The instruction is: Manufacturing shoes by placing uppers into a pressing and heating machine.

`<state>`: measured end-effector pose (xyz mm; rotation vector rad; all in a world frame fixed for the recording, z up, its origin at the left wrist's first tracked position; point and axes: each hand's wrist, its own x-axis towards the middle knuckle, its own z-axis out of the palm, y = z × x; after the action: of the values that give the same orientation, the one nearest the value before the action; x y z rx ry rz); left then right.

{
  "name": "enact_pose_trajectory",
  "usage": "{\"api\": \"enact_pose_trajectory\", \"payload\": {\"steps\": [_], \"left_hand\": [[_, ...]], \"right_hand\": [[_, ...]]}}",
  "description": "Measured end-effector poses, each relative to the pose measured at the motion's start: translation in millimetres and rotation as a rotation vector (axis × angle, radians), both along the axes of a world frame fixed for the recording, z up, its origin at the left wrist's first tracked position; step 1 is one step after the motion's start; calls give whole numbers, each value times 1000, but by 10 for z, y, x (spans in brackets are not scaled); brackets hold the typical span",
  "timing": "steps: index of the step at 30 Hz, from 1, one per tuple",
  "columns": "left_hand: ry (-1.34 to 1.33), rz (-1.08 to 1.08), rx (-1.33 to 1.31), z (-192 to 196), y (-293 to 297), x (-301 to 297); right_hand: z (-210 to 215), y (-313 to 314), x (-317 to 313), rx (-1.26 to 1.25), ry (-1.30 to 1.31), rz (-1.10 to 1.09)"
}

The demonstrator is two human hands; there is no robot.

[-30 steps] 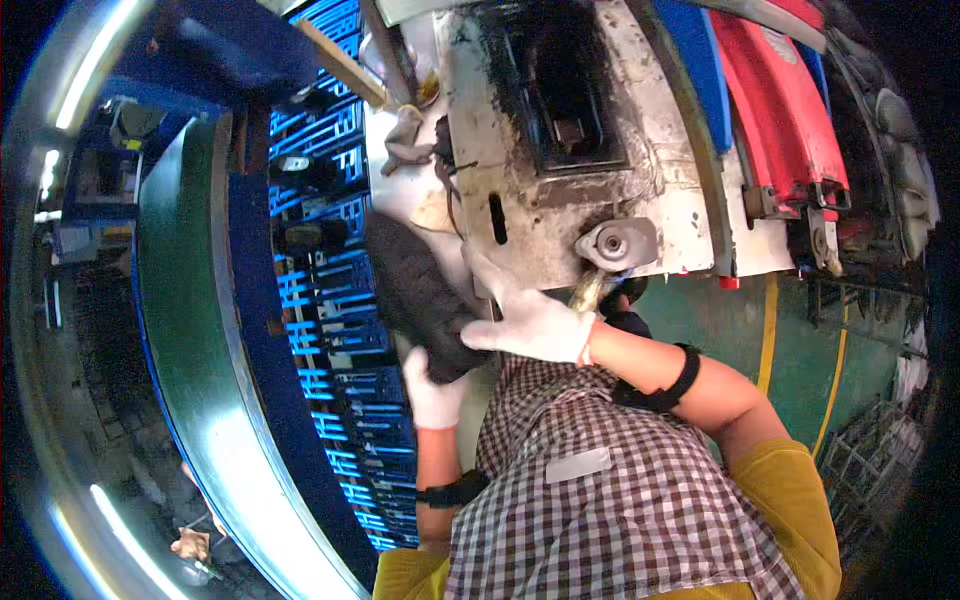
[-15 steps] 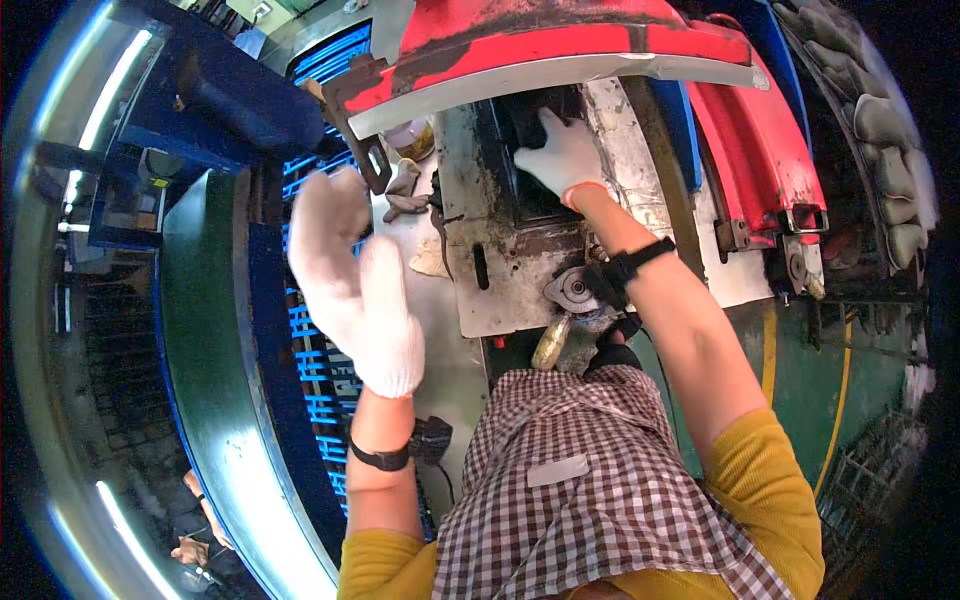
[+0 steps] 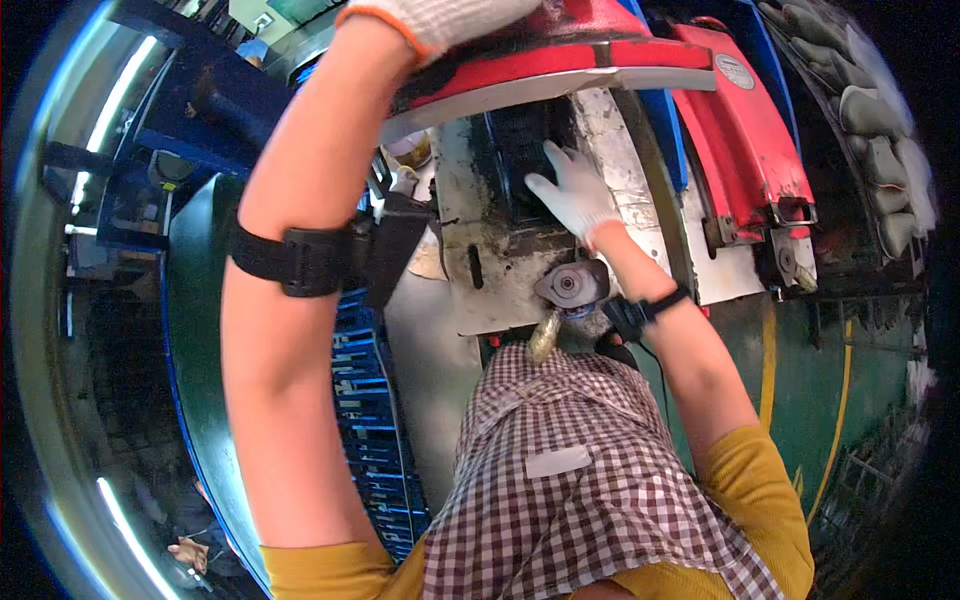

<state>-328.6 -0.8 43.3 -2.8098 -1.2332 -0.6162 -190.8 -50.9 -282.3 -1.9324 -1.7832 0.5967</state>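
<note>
My left hand (image 3: 450, 20), in a white knit glove with an orange cuff edge, is at the top over a red machine arm (image 3: 520, 70) with a pale metal lower edge. Its fingers run past the picture's edge, so their hold is hidden. My right hand (image 3: 572, 192), also white-gloved, is open, thumb and forefinger apart, beside a dark rectangular piece (image 3: 520, 160) on a worn pale board (image 3: 470, 220). Part of that piece is hidden under the red arm. Near the board's front edge sits a grey round-headed tool (image 3: 570, 285) with a tape-wrapped handle (image 3: 545, 335).
A second red machine part (image 3: 735, 150) stands at the right, with several grey curved pads (image 3: 885, 160) hung beyond it. Left of the board lie a small container (image 3: 410, 150) and a blue slatted rack (image 3: 375, 420). A green-topped conveyor (image 3: 205, 350) runs further left.
My left hand has swung up and forward from beside the board to the red arm. That arm has shifted left. My right hand has drawn back slightly toward me, its fingers spread.
</note>
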Motion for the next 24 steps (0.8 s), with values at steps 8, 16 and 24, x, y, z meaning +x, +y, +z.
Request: {"api": "enact_pose_trajectory", "payload": {"steps": [8,16,24], "left_hand": [[78,-169,-947,-638,-45,45],[166,-218,-544,-2104,-640,40],[222,-109,-554,-2544,-876,155]], "right_hand": [[-106,-2056,452,-38,406,152],[-313,-2174,254,-623,776,403],[-506,-1911,-250,-1116,1853,45]]}}
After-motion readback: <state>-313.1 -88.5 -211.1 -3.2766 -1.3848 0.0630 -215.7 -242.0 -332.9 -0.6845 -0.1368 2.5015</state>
